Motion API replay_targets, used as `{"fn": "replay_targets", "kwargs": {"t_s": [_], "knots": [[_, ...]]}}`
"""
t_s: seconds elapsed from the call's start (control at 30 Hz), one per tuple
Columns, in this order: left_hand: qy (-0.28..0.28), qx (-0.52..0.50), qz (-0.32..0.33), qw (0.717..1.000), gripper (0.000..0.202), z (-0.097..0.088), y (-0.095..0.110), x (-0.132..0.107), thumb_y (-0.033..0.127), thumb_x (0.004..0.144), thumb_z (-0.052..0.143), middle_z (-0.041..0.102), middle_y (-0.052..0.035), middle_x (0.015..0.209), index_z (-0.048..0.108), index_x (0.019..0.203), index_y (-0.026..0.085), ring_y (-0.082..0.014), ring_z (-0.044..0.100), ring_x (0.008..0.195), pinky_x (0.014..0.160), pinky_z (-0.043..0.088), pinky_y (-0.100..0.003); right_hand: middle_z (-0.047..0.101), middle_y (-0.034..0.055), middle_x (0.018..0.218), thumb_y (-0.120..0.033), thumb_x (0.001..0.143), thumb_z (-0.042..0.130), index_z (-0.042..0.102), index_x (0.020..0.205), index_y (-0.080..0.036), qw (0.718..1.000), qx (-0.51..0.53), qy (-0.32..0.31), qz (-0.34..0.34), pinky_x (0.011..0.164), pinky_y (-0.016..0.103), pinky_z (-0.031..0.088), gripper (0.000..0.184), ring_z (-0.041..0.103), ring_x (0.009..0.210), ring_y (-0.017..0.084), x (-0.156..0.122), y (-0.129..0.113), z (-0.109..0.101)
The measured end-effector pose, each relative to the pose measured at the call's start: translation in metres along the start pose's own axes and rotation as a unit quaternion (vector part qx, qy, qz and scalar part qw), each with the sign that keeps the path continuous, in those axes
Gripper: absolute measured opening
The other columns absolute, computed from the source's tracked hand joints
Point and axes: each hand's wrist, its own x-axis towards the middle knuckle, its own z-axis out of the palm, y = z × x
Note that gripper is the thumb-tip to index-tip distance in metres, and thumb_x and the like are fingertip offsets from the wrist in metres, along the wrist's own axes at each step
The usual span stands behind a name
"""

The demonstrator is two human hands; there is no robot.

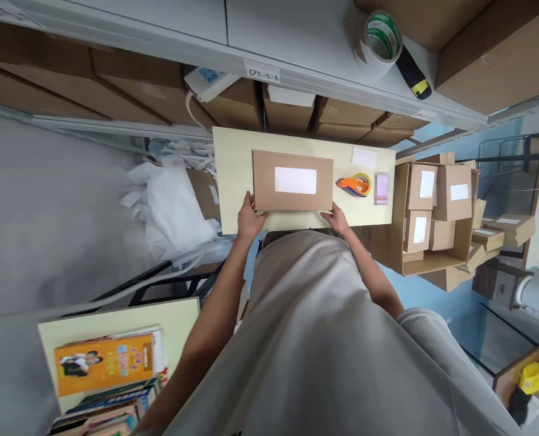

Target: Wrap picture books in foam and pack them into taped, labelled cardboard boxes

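Observation:
A brown cardboard box [264, 201] with a white label [295, 180] on top lies on the pale yellow tabletop [233, 145]. My left hand [251, 218] grips its near left corner, fingers along the side and thumb at the near edge. At the near right corner, my right hand [337, 219] holds the box in the same way. Right of the box sits an orange tape dispenser [355, 184] with yellow tape. A white slip of paper [364, 157] is behind the dispenser, and a small pinkish-purple pack [381, 189] lies beside it.
A grey shelf [297, 36] over the table carries a tape roll [378, 42] and a black-and-yellow cutter [413, 72]. At right stands a large open carton [390, 242] of labelled boxes. White plastic bags [174, 206] are at left; books [106, 363] lie lower left.

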Motion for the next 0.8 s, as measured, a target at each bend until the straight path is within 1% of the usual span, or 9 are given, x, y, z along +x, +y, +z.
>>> {"fn": "replay_targets", "kwargs": {"t_s": [0.1,0.2,0.27,0.37,0.47,0.57,0.67,0.73,0.8], "knots": [[0.013,0.027,0.037,0.999,0.125,0.001,0.001,-0.002,0.017,0.072,0.079,0.041,-0.0284,0.184,0.023,0.183,0.005,-0.0382,0.047,0.170,0.142,0.037,-0.052,0.071,0.0169,0.162,-0.028,0.093,0.071,0.056,0.166,-0.018,1.000,-0.019,-0.001,-0.001,0.122,0.049,0.058,0.076,0.072,0.141,0.029,0.003,0.007,-0.016],[0.043,0.065,0.082,0.994,0.129,0.004,0.010,-0.004,0.016,0.068,0.079,0.027,-0.0255,0.191,0.023,0.184,0.008,-0.0406,0.022,0.181,0.148,0.019,-0.056,0.066,0.0211,0.167,-0.023,0.099,0.063,0.056,0.167,-0.016,0.991,-0.116,0.065,-0.011,0.129,0.054,0.052,0.069,0.066,0.149,0.033,0.010,0.016,-0.049],[0.062,0.078,0.106,0.989,0.129,0.010,0.023,-0.005,0.016,0.068,0.079,0.021,-0.0238,0.193,0.022,0.184,0.009,-0.0406,0.008,0.183,0.150,0.011,-0.056,0.064,0.0244,0.167,-0.022,0.104,0.056,0.056,0.166,-0.013,0.973,-0.202,0.108,-0.019,0.134,0.058,0.045,0.063,0.061,0.154,0.037,0.019,0.023,-0.074],[0.084,0.087,0.129,0.984,0.127,0.029,0.054,-0.010,0.016,0.070,0.076,0.020,-0.0192,0.194,0.021,0.185,0.013,-0.0391,0.002,0.183,0.151,0.006,-0.056,0.059,0.0301,0.169,-0.017,0.105,0.053,0.052,0.167,-0.007,0.948,-0.294,0.118,-0.023,0.136,0.064,0.037,0.064,0.053,0.159,0.042,0.039,0.034,-0.104],[0.098,0.085,0.141,0.982,0.123,0.062,0.092,-0.018,0.015,0.072,0.073,0.026,-0.0142,0.194,0.024,0.185,0.018,-0.0374,0.006,0.184,0.151,0.008,-0.056,0.058,0.0332,0.168,-0.009,0.101,0.052,0.048,0.169,-0.001,0.942,-0.326,0.070,-0.030,0.139,0.064,0.030,0.068,0.050,0.159,0.041,0.061,0.046,-0.116],[0.098,0.077,0.163,0.979,0.115,0.105,0.122,-0.031,0.013,0.074,0.069,0.035,-0.0117,0.190,0.033,0.183,0.021,-0.0344,0.015,0.183,0.151,0.014,-0.054,0.068,0.0336,0.154,-0.006,0.102,0.047,0.050,0.166,0.002,0.947,-0.319,0.028,-0.030,0.141,0.059,0.027,0.064,0.056,0.153,0.037,0.079,0.057,-0.118],[0.074,0.060,0.189,0.977,0.100,0.149,0.137,-0.044,0.013,0.079,0.067,0.047,-0.0137,0.184,0.045,0.176,0.019,-0.0329,0.030,0.179,0.149,0.023,-0.051,0.073,0.0326,0.145,-0.009,0.106,0.045,0.057,0.159,0.000,0.956,-0.289,0.023,-0.035,0.140,0.058,0.031,0.056,0.061,0.148,0.037,0.086,0.062,-0.121],[0.037,0.040,0.185,0.981,0.087,0.174,0.141,-0.049,0.014,0.082,0.065,0.057,-0.0154,0.176,0.055,0.168,0.018,-0.0337,0.046,0.171,0.146,0.032,-0.053,0.073,0.0290,0.147,-0.017,0.107,0.049,0.057,0.159,-0.007,0.966,-0.252,0.031,-0.044,0.138,0.061,0.035,0.053,0.062,0.147,0.038,0.083,0.060,-0.126],[-0.002,0.020,0.164,0.986,0.071,0.191,0.143,-0.051,0.014,0.083,0.063,0.070,-0.0153,0.163,0.067,0.154,0.018,-0.0337,0.061,0.159,0.141,0.040,-0.054,0.073,0.0243,0.150,-0.029,0.109,0.053,0.054,0.161,-0.015,0.979,-0.193,0.037,-0.056,0.133,0.064,0.044,0.055,0.066,0.145,0.040,0.074,0.051,-0.131]]}}
